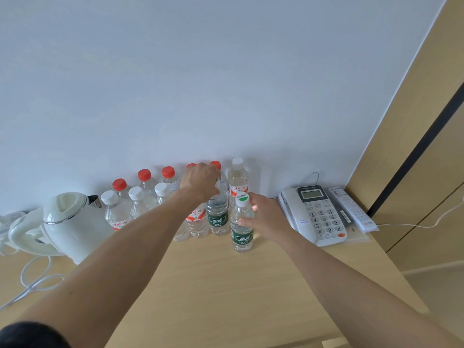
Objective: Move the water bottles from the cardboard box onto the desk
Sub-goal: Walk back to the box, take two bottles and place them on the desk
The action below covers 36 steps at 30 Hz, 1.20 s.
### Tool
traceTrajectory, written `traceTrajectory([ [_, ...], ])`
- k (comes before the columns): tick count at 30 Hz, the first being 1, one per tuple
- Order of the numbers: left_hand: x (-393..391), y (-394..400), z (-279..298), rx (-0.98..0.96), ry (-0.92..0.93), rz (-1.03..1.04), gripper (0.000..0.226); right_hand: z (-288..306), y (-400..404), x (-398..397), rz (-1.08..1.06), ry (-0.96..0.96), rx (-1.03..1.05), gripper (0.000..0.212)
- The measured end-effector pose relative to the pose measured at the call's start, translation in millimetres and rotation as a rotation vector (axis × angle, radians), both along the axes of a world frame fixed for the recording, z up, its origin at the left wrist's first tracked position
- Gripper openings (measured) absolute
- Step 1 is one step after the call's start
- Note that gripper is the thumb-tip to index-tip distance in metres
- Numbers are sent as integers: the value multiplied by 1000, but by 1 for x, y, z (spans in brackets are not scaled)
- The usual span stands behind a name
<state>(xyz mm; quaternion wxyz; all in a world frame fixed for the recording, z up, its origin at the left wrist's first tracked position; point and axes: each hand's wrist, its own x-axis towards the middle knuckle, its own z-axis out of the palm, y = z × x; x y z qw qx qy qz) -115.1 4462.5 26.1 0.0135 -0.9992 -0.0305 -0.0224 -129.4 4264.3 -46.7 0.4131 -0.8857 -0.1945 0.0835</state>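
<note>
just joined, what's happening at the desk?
A person is lining up water bottles on the desk against the wall. The left hand grips the top of one green-label bottle in the row; the right hand holds another green-label bottle standing just in front. Red-cap and white-cap bottles already stand beside the kettle. No cardboard box is in view.

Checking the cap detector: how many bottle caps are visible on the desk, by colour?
Red caps: 5
White caps: 5, one with a green logo
Total: 10 visible. The left hand and its arm hide any other caps.
</note>
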Motion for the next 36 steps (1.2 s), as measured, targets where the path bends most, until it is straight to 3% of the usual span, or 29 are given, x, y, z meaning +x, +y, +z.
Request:
traceTrajectory([
  [36,3,-3,4,-38,49,-24,38,0,1,1,-4,-40,-24,58],
])
